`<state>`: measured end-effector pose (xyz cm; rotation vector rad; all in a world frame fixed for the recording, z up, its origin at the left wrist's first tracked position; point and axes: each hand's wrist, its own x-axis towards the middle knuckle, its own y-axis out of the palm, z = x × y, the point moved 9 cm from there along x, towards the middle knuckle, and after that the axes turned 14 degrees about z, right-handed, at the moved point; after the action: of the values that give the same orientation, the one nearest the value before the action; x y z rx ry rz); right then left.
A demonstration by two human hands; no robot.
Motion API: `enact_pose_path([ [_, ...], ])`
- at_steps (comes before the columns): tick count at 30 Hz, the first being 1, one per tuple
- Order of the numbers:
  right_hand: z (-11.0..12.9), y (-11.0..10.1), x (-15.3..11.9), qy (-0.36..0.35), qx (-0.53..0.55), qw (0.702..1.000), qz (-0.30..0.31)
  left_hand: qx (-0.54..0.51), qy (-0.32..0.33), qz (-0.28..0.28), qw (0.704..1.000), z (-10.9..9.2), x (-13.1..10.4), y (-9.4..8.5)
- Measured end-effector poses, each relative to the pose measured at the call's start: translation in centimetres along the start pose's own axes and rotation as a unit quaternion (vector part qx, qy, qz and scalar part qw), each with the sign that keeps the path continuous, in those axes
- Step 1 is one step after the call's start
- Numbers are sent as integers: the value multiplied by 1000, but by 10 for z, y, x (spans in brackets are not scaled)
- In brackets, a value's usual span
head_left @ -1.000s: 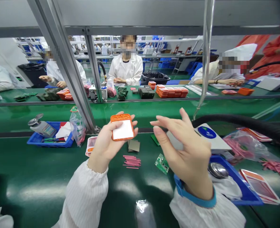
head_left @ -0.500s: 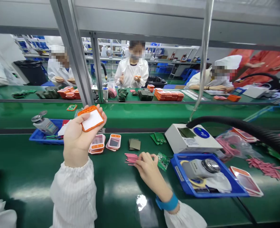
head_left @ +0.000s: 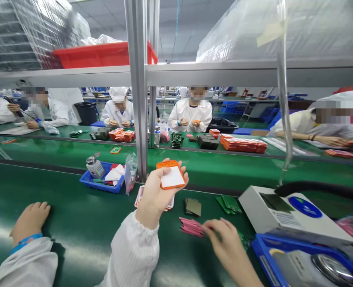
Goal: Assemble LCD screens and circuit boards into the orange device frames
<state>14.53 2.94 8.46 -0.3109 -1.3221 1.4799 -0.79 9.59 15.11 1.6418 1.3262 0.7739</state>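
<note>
My left hand (head_left: 156, 193) is raised over the bench, its fingers and thumb around an orange plastic frame (head_left: 163, 164) with a white face turned up. Low on the green bench, my right hand (head_left: 228, 243) pinches at the right end of a small bundle of thin pink strips (head_left: 190, 226); its fingertips hide what exactly is between them. Behind the bundle lie a few square grey-brown pads (head_left: 193, 207). Green circuit boards (head_left: 228, 204) lie farther right, and another board is mostly covered by my right hand. Stacked orange-and-white frames (head_left: 139, 196) are partly hidden behind my left wrist.
A blue tray (head_left: 104, 188) with a dispenser bottle stands at the left, another blue tray (head_left: 266, 259) at the right by a white box (head_left: 254, 203). A metal post (head_left: 139, 99) rises ahead. A co-worker's hand (head_left: 31, 221) rests on the bench at left.
The view has swung left and up, so the bench things appear farther right. My left hand still holds the orange frame, and my right hand stays at the pink strips. The co-worker's hand shows more fully.
</note>
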Motion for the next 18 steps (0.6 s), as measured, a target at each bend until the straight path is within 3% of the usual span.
enact_pose_path([
  [2, -11, -53, 6, 80, 75, 987, -118, 26, -7, 7, 1000, 11, -7, 6],
  [4, -9, -100, 8, 117, 136, 961, -212, 70, -27, 33, 997, 28, -16, 14],
  [6, 6, -135, 10, 102, 170, 943, -266, 113, -80, 83, 987, 52, -26, 26],
  [8, 27, -158, 13, 45, 172, 944, -279, 141, -152, 138, 968, 78, -38, 38],
  [10, 45, -168, 16, -14, 154, 954, -259, 163, -201, 168, 951, 95, -49, 46],
  [12, 54, -169, 17, -53, 130, 964, -227, 179, -218, 180, 942, 99, -55, 51],
  [18, 51, -165, 17, -96, 58, 980, -165, 184, -191, 172, 949, 86, -58, 56],
])
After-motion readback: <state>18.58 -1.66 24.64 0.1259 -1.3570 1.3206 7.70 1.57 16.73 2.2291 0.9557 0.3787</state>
